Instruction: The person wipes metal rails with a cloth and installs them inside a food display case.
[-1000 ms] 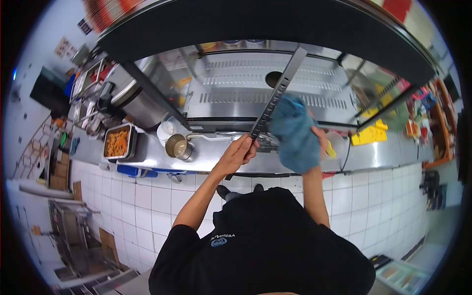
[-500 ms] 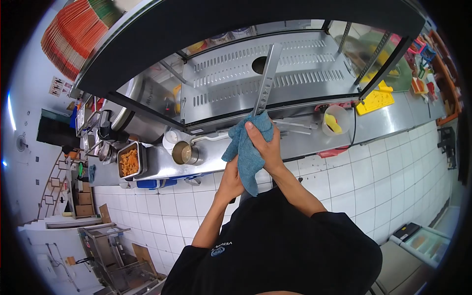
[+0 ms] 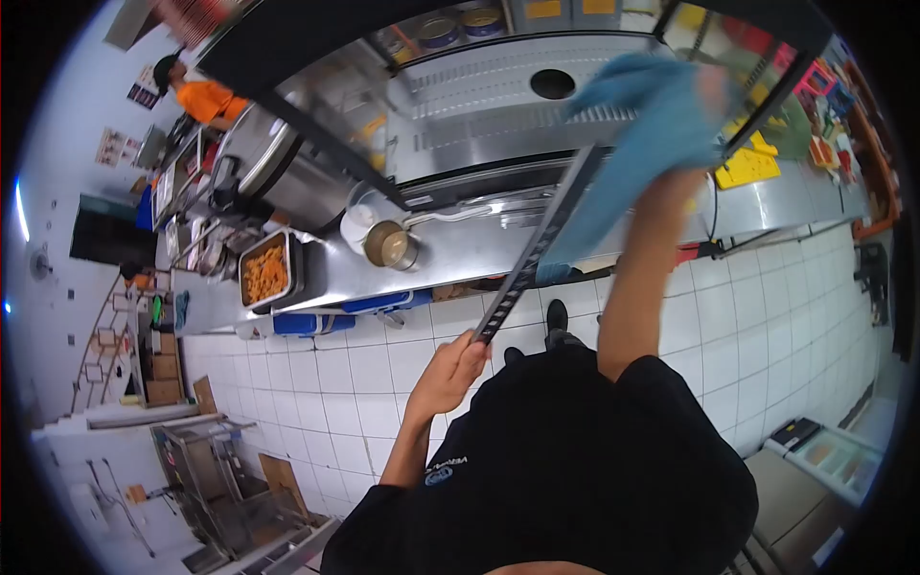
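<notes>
My left hand [image 3: 448, 376] is closed round the lower end of a slotted metal shelf rail [image 3: 533, 257]. The rail slants up and to the right, its far end in front of a glass-sided display case [image 3: 470, 158]. Up to the right, my right hand [image 3: 707, 115] grips a blue cloth [image 3: 628, 163]; both are smeared by motion. The cloth trails down towards the rail, and I cannot tell whether it touches it. Inside the case lies a perforated metal floor with a round hole [image 3: 553, 84].
On the steel counter [image 3: 335, 281] stand a metal pot [image 3: 391, 246], a white container [image 3: 359, 222] and a tray of orange-brown food [image 3: 265, 275]. A yellow board [image 3: 747, 165] lies to the right. A person in orange [image 3: 209, 100] is at the far left.
My right hand has swung up and right with the cloth, away from my left. My left hand has lowered slightly, and the rail now tilts more to the right. A person appears at the left.
</notes>
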`<state>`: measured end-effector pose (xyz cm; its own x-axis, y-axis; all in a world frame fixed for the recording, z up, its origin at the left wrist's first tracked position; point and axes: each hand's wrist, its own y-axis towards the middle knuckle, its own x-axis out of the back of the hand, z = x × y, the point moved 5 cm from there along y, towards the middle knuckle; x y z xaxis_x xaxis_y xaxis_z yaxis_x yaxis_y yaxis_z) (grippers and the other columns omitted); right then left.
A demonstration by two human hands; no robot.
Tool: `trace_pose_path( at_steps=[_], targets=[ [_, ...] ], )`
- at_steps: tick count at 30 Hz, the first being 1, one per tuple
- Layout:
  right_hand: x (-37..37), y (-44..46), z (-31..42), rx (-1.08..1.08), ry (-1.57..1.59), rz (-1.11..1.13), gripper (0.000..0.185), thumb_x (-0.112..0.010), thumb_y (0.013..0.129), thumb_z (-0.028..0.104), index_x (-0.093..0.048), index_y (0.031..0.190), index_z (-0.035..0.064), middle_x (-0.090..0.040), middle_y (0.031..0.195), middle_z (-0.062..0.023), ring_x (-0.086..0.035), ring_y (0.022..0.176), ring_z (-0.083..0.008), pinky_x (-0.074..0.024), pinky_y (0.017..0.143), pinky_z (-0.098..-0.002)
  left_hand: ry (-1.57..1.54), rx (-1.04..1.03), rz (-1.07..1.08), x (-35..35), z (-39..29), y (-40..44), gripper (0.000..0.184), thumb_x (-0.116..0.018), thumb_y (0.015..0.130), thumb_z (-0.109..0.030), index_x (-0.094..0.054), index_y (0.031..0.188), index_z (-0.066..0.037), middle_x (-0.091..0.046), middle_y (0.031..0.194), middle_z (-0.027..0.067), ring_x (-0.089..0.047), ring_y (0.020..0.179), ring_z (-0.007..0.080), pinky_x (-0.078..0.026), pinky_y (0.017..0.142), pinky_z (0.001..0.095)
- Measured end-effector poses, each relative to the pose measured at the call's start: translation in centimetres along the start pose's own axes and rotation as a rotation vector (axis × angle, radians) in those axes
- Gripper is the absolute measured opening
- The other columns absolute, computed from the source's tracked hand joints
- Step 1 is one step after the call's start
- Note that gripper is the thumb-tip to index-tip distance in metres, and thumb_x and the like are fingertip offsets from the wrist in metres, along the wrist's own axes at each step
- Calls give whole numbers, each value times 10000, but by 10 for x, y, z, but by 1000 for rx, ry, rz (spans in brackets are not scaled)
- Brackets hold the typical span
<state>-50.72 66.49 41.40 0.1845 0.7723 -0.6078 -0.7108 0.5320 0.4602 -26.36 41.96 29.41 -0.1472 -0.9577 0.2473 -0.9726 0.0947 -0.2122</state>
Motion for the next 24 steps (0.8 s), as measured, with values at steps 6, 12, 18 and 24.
trace_pose_path(
  at_steps=[6, 12, 18, 24],
  targets=[
    [-18, -121, -3, -536, -2, 259, 463, -534, 971, 352, -563, 1237, -26, -626, 1178, -117, -608, 1049, -184, -454, 964, -343, -524, -136, -171, 51, 17, -37, 403, -322, 1049, -410, -470, 983, -41, -384, 570, -20, -319, 472, 46, -255, 425, 218],
    [-119, -249, 27, -788, 168, 625, 420, -675, 899, 393, -603, 1085, 24, -614, 927, -14, -564, 836, -81, -468, 747, -245, -423, -211, -267, 55, 4, -45, 374, -280, 1060, -366, -449, 1000, -38, -429, 619, 14, -342, 467, 68, -291, 426, 219],
    [-144, -267, 47, -648, 65, 822, 340, -733, 865, 295, -605, 993, 8, -611, 825, -3, -556, 737, -78, -469, 676, -248, -299, -492, -805, 138, 19, -98, 455, -336, 1004, -303, -411, 1329, 7, -475, 1318, 175, -415, 1273, 259, -297, 1087, 403],
    [-166, -317, 57, -438, -32, 1249, 360, -789, 789, 300, -596, 844, 2, -592, 752, -92, -577, 670, -180, -450, 623, -307, -795, -661, -418, 180, -125, -68, 624, -307, 973, -610, -512, 984, -21, -542, 851, 106, -520, 731, 177, -465, 706, 329]
  ],
)
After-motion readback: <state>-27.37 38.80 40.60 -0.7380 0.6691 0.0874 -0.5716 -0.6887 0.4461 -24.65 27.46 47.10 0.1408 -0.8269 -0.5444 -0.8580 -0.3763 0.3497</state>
